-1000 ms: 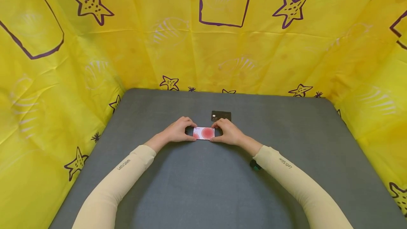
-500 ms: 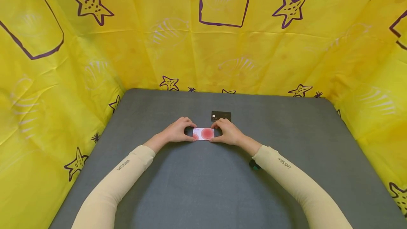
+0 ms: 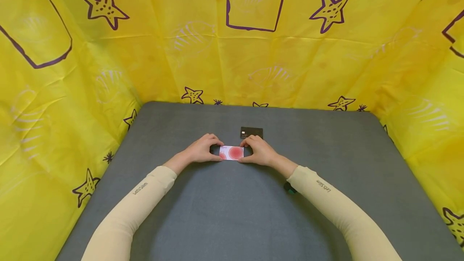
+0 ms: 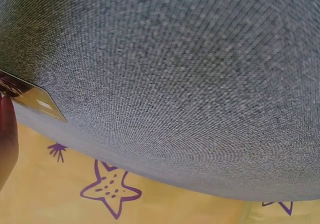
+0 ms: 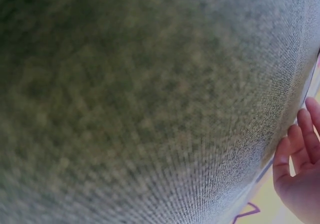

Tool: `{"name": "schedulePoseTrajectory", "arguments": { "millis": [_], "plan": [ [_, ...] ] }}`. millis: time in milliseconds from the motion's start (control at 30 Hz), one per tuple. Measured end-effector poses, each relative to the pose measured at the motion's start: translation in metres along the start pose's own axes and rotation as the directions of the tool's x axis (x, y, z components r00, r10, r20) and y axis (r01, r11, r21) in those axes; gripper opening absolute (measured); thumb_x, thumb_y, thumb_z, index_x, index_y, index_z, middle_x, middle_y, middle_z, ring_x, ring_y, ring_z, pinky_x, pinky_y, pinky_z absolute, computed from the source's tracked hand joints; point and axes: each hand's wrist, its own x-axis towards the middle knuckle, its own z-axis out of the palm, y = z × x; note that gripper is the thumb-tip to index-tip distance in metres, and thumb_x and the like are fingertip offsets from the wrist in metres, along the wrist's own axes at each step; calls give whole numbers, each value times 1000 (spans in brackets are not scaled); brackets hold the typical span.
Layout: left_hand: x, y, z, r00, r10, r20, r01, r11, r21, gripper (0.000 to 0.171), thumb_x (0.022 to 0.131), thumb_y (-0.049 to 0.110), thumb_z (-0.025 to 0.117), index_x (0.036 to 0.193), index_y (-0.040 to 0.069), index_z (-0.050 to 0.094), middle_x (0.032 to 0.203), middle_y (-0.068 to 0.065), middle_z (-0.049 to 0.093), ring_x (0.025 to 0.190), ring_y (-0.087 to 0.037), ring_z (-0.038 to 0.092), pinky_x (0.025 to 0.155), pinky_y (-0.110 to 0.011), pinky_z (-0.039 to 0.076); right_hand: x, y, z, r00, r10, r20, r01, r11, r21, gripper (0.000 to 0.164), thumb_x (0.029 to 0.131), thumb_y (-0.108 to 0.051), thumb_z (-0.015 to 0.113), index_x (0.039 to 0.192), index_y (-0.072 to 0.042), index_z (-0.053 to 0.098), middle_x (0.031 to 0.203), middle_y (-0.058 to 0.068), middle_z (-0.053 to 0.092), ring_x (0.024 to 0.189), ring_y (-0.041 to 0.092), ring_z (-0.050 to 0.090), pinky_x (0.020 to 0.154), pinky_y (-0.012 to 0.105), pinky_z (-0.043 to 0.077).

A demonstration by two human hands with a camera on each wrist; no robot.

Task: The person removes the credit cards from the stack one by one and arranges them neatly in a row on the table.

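A small white card (image 3: 232, 153) with red circles lies level in the middle of the grey table, between both hands. My left hand (image 3: 204, 148) pinches its left end with thumb and fingers. At the opposite end, my right hand (image 3: 262, 151) grips the card's corners the same way. Just behind the right hand's fingers lies a black card (image 3: 251, 131) printed "VIP", its near edge partly covered. In the left wrist view the black card (image 4: 40, 97) reflects yellow, beside a fingertip at the frame's edge. The right wrist view shows curved fingers (image 5: 298, 146) low over the table.
The grey table (image 3: 232, 212) is enclosed at the back and sides by a yellow cloth (image 3: 232, 63) with purple starfish drawings. A dark band (image 3: 289, 188) shows under the right sleeve's cuff. Pale sleeves cover both forearms.
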Motion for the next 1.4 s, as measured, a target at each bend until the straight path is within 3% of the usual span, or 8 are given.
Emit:
{"name": "schedulePoseTrajectory", "arguments": {
  "millis": [367, 633, 800, 1100, 1400],
  "plan": [
    [0, 1, -1, 1000, 9, 0, -9, 1000, 4, 51, 79, 40, 79, 121, 13, 67, 112, -1, 58, 105, -19, 49, 93, -39, 44, -4, 2, -6, 1000, -12, 2, 12, 1000, 15, 52, 77, -43, 81, 114, -9, 66, 107, 5, 60, 100, 21, 51, 92, 38, 43],
    [2, 2, -2, 998, 45, -32, -46, 999, -12, 54, 79, 42, 79, 121, 11, 66, 113, -3, 62, 106, -20, 51, 95, -39, 42, -8, 7, -11, 997, -49, -60, 53, 996, 74, 47, 79, -31, 82, 113, -3, 66, 105, 12, 62, 98, 26, 55, 89, 41, 44],
    [6, 5, -3, 993, 87, -82, -90, 995, -38, 52, 80, 35, 79, 120, 6, 65, 117, -7, 62, 111, -24, 53, 100, -42, 40, -11, 11, -15, 994, -43, -101, 52, 994, 94, 47, 79, -29, 82, 114, -3, 65, 106, 10, 62, 96, 25, 56, 88, 40, 45],
    [15, 8, 0, 982, 94, -166, -107, 992, -71, 51, 82, 32, 79, 121, 4, 63, 118, -10, 61, 112, -25, 53, 100, -44, 40, -16, 20, -20, 986, -26, -163, 43, 994, 101, 48, 79, -25, 82, 118, -4, 64, 108, 9, 61, 97, 24, 55, 87, 40, 46],
    [32, 10, 4, 955, 88, -284, -127, 984, -125, 54, 81, 31, 81, 124, 5, 62, 121, -7, 60, 115, -24, 52, 100, -44, 40, -18, 33, -25, 971, 13, -237, 17, 992, 125, 48, 80, -19, 82, 120, -2, 62, 108, 13, 61, 97, 28, 55, 84, 41, 45]
  ]
}}
